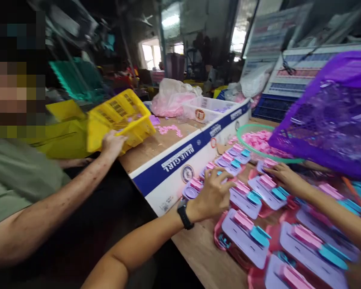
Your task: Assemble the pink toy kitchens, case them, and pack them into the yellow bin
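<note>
Rows of purple plastic pieces [245, 239] with pink and turquoise parts on top lie over pink trays on the wooden table. My left hand [213, 192], with a dark watch on its wrist, hovers over the rows near the white divider, its fingers bent and spread. What lies under its fingertips is partly hidden. My right hand [281, 176] reaches to a purple piece with a pink part [270, 162] beside the green-rimmed basket; its fingers are together at that piece.
A blue-and-white divider [174, 160] runs along the table. Left of it, another person's hand [112, 142] holds a tilted yellow basket [123, 120]. A round basket of pink parts [243, 134] and a large purple basket [327, 116] stand at the right.
</note>
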`<state>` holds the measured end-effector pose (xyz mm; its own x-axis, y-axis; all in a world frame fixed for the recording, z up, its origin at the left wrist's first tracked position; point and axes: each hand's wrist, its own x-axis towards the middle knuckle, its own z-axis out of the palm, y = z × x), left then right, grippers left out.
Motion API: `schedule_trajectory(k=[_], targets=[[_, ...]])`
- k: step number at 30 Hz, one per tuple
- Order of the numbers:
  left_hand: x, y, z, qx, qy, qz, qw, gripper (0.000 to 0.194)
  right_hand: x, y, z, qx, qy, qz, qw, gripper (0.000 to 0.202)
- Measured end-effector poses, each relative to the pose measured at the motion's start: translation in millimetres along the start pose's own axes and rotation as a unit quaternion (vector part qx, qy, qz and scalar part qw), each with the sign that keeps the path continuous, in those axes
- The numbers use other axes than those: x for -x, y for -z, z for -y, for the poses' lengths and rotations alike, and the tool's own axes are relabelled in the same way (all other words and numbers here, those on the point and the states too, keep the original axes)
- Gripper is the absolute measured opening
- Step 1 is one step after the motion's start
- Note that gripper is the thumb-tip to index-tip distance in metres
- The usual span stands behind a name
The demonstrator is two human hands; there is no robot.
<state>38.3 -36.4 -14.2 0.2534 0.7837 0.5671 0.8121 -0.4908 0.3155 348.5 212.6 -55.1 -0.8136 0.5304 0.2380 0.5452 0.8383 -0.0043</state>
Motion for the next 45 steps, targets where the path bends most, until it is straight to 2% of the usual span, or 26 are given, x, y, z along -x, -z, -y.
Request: schedule_trajectory(k=[4, 7, 10, 13, 18, 22, 25, 29, 32, 35, 41, 45], targets=[[-12.4, 6.2, -0.1, 0.033, 0.013, -0.013, 0.999, 0.039, -6.6, 20.0, 25.8, 0.016, -0.035, 0.050, 0.998, 0.040], [-30.3, 8.3, 4.8, 0.025, 0.005, -0.023, 0.999, 0.036, -17.5, 24.8, 26.6, 0.020, -0.050, 0.050, 0.997, 0.032], [-50.2, 7.6, 6.2, 0.004, -0.019, 0.008, 1.000, 0.033, -20.4, 23.8, 21.6, 0.021, -0.067, 0.040, 0.997, 0.028], [-73.3, 1.4, 5.4, -0.025, -0.039, 0.074, 0.996, 0.031, -17.7, 22.4, 19.9, 0.019, -0.077, 0.040, 0.996, 0.029], [-124.5, -26.0, 6.1, -0.081, -0.079, 0.193, 0.975, 0.032, -17.3, 24.2, 23.8, 0.051, -0.063, 0.057, 0.995, 0.025], [-164.7, -60.5, 7.3, -0.089, -0.081, 0.271, 0.955, 0.035, -25.6, 27.0, 28.3, 0.083, -0.043, 0.086, 0.992, 0.018], [-184.3, -85.2, 9.8, -0.098, -0.081, 0.314, 0.941, 0.043, -31.5, 29.9, 27.3, 0.082, -0.034, 0.087, 0.992, 0.018], [-195.6, -106.2, 17.8, -0.109, -0.092, 0.327, 0.934, 0.049, -27.5, 33.7, 20.1, 0.066, -0.033, 0.091, 0.993, 0.018], [-198.8, -113.3, 23.4, -0.113, -0.092, 0.322, 0.935, 0.049, -16.4, 32.7, 15.6, 0.034, -0.026, 0.059, 0.997, 0.021], [-201.5, -115.5, 25.3, -0.112, -0.090, 0.325, 0.935, 0.050, -9.0, 29.8, 12.5, 0.018, -0.029, 0.028, 0.999, 0.022], [-205.9, -115.4, 27.7, -0.108, -0.092, 0.348, 0.927, 0.055, -16.1, 28.4, -0.6, 0.021, 0.021, 0.054, 0.998, 0.021], [-206.1, -119.3, 33.6, -0.109, -0.091, 0.349, 0.926, 0.059, -12.8, 20.3, -2.8, 0.006, 0.008, 0.045, 0.999, 0.019]])
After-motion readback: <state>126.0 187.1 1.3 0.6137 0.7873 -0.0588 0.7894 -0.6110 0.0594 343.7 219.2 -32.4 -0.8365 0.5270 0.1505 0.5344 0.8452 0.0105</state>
